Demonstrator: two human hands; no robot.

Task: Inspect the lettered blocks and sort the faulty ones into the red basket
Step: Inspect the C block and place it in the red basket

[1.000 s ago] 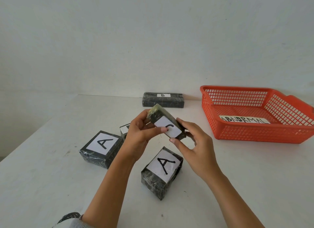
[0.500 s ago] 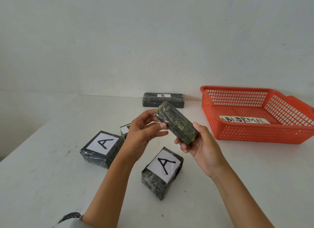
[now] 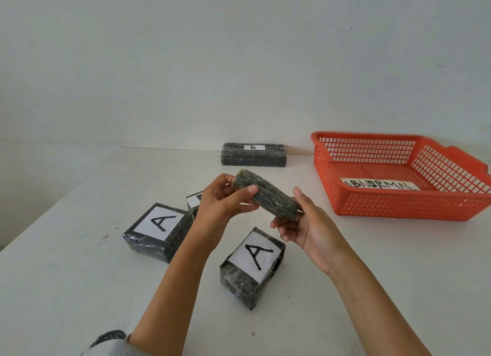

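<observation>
Both hands hold one dark wrapped block (image 3: 268, 197) above the table, tilted, with its label turned out of sight. My left hand (image 3: 225, 204) pinches its upper left end; my right hand (image 3: 308, 228) supports its lower right end from below, fingers loosely curled. Two blocks marked A lie on the table: one at the left (image 3: 158, 232), one under my hands (image 3: 252, 265). A fourth block (image 3: 194, 200) is mostly hidden behind my left hand. A flat block marked B (image 3: 253, 155) lies at the back. The red basket (image 3: 398, 209) stands at the right, holding only a paper label reading ABNORMAL.
The white table (image 3: 66, 276) ends at a pale wall behind. Its left edge runs diagonally from the back corner toward me. A grey sleeve cuff (image 3: 114, 346) shows at the bottom left.
The held block has been rotated: its white label, seen a second ago, now faces away. My right hand has slid from its side to beneath its lower end.
</observation>
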